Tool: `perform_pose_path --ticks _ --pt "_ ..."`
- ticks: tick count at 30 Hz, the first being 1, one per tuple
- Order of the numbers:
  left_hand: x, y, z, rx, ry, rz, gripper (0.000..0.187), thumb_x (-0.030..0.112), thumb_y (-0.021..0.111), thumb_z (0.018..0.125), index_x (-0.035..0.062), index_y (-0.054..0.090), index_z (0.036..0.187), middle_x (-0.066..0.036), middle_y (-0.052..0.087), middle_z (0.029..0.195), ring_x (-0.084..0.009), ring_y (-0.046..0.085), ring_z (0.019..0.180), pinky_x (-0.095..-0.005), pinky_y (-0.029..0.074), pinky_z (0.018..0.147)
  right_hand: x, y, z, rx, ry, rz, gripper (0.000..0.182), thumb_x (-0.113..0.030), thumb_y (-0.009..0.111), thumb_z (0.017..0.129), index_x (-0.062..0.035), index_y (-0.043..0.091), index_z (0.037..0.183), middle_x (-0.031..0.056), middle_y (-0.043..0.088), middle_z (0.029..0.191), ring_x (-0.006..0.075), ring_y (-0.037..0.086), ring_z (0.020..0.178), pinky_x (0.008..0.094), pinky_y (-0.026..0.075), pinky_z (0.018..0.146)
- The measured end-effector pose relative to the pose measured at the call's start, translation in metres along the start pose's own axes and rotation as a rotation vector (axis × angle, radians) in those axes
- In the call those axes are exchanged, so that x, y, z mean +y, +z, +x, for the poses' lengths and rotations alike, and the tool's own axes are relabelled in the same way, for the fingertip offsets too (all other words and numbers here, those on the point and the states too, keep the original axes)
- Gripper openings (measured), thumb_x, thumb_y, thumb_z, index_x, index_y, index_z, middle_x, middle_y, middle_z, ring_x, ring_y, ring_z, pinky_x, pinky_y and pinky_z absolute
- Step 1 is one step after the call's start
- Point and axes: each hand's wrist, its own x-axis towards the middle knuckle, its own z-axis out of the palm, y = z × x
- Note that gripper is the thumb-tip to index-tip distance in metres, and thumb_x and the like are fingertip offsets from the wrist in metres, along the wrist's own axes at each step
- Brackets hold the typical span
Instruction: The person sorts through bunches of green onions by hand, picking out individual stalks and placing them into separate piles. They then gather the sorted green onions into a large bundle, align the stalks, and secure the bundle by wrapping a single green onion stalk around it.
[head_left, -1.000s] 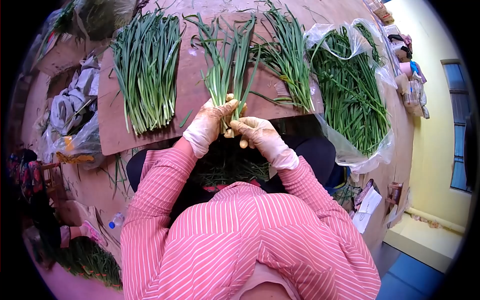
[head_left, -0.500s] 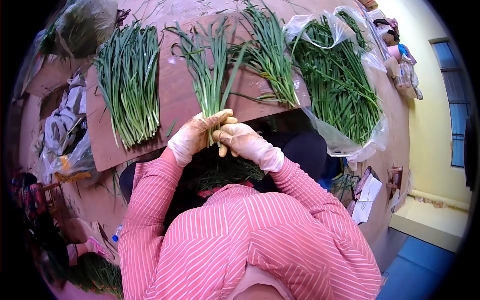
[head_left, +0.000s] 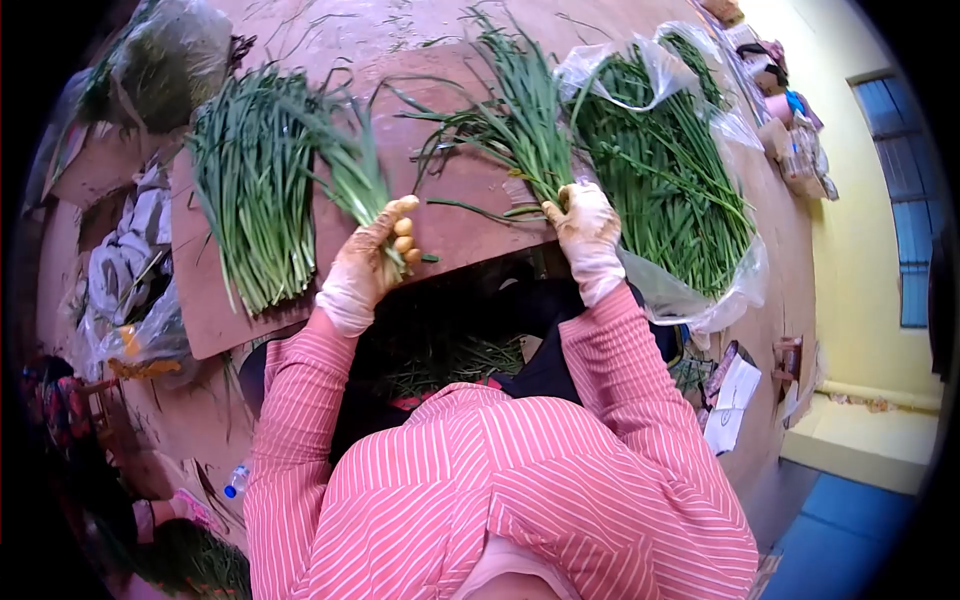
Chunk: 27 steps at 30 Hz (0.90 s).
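My left hand point(head_left: 365, 265), in a stained whitish glove, is closed round the lower stems of a small bunch of garlic chives point(head_left: 357, 180). Its leaves lean up and left over the edge of a large, neatly laid pile of chives point(head_left: 260, 190) on the brown board point(head_left: 465, 232). My right hand point(head_left: 588, 235), gloved too, has its fingers pinched at the stem ends of a looser pile of chives point(head_left: 525, 125) on the board's right side. The fingertips touch the stems; how many they grip is hidden.
Right of the board, an open clear plastic bag point(head_left: 745, 270) holds many more chives point(head_left: 675, 180). Grey cloth and plastic point(head_left: 130, 250) lie at left. Leaf scraps point(head_left: 450, 365) are below the board's front edge. A bottle point(head_left: 236, 480) lies on the floor.
My hands were together at the middle, both on the small bunch. Now the left has carried it leftward to the large pile, while the right has moved across to the looser pile's stems.
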Motion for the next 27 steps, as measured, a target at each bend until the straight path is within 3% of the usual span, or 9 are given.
perform_pose_path --ticks 3,6,9,12,17,20,21,25,27 --pt "-0.003 -0.003 0.001 -0.013 -0.010 0.012 0.032 0.024 0.051 0.095 0.0016 0.053 0.118 0.000 0.057 0.085 -0.0126 0.058 0.075 -0.0301 0.050 0.071 -0.045 -0.013 -0.013 0.105 -0.115 0.383 0.027 -0.030 0.061 0.086 -0.0065 0.062 0.071 0.0117 0.059 0.070 0.0302 0.059 0.067 0.0390 0.046 0.061" --pt "-0.007 0.002 0.000 0.023 0.002 0.072 0.032 0.027 0.050 0.095 0.0036 0.054 0.116 -0.006 0.062 0.096 -0.0192 0.062 0.087 -0.0368 0.053 0.076 -0.091 -0.025 -0.029 -0.492 -0.026 0.819 0.038 -0.039 0.055 0.091 -0.0035 0.066 0.085 0.0073 0.064 0.071 0.0167 0.059 0.059 0.0296 0.046 0.056" --pt "-0.004 0.016 -0.004 -0.066 -0.049 0.141 0.038 0.035 0.047 0.095 0.0054 0.052 0.119 -0.016 0.060 0.114 -0.0226 0.063 0.089 -0.0353 0.053 0.067 -0.122 -0.023 -0.030 -0.760 0.045 0.808 0.045 -0.046 0.049 0.092 -0.0039 0.065 0.088 0.0036 0.063 0.071 0.0114 0.056 0.056 0.0253 0.045 0.053" --pt "0.000 0.021 -0.013 -0.064 -0.047 0.278 0.041 0.039 0.049 0.094 0.0061 0.051 0.119 -0.016 0.060 0.113 -0.0218 0.063 0.089 -0.0323 0.052 0.060 -0.132 -0.009 -0.027 -0.926 0.147 0.983 0.045 -0.048 0.051 0.091 -0.0047 0.064 0.088 0.0022 0.063 0.071 0.0103 0.054 0.055 0.0240 0.045 0.052" --pt "0.000 0.019 -0.015 -0.085 -0.162 0.325 0.043 0.043 0.050 0.092 0.0063 0.053 0.113 -0.011 0.065 0.100 -0.0238 0.064 0.061 -0.0288 0.047 0.038 -0.130 0.006 -0.017 -1.181 0.040 0.939 0.037 -0.041 0.049 0.093 -0.0071 0.063 0.089 -0.0002 0.063 0.071 0.0073 0.053 0.055 0.0209 0.040 0.048" --pt "0.007 0.021 -0.020 -0.097 -0.238 0.365 0.046 0.045 0.051 0.091 0.0058 0.053 0.114 -0.009 0.065 0.101 -0.0223 0.065 0.070 -0.0289 0.052 0.049 -0.129 0.003 -0.023 -1.205 0.080 1.077 0.035 -0.040 0.048 0.094 -0.0081 0.061 0.088 -0.0016 0.063 0.072 0.0050 0.052 0.055 0.0199 0.038 0.047" --pt "0.001 0.037 -0.021 0.121 -0.085 0.276 0.046 0.042 0.054 0.090 0.0050 0.053 0.118 -0.004 0.063 0.094 -0.0167 0.063 0.075 -0.0286 0.054 0.061 -0.134 -0.018 -0.021 -1.236 0.064 1.006 0.034 -0.038 0.048 0.094 -0.0081 0.060 0.086 -0.0020 0.063 0.072 0.0036 0.051 0.055 0.0188 0.038 0.047" --pt "-0.005 0.016 -0.006 0.154 -0.082 0.079 0.040 0.030 0.059 0.090 0.0022 0.054 0.119 0.003 0.056 0.079 -0.0094 0.056 0.068 -0.0267 0.052 0.066 -0.131 -0.025 -0.033 -1.327 0.133 0.941 0.034 -0.039 0.050 0.093 -0.0067 0.059 0.087 -0.0011 0.062 0.072 0.0050 0.050 0.055 0.0197 0.039 0.048" --pt "-0.004 0.016 0.000 0.135 -0.007 0.021 0.040 0.029 0.059 0.090 0.0018 0.054 0.119 0.003 0.056 0.078 -0.0095 0.056 0.067 -0.0262 0.052 0.066 -0.125 -0.018 -0.041 -1.014 0.114 1.108 0.040 -0.045 0.049 0.092 -0.0059 0.059 0.089 0.0017 0.062 0.070 0.0093 0.055 0.058 0.0232 0.044 0.054"
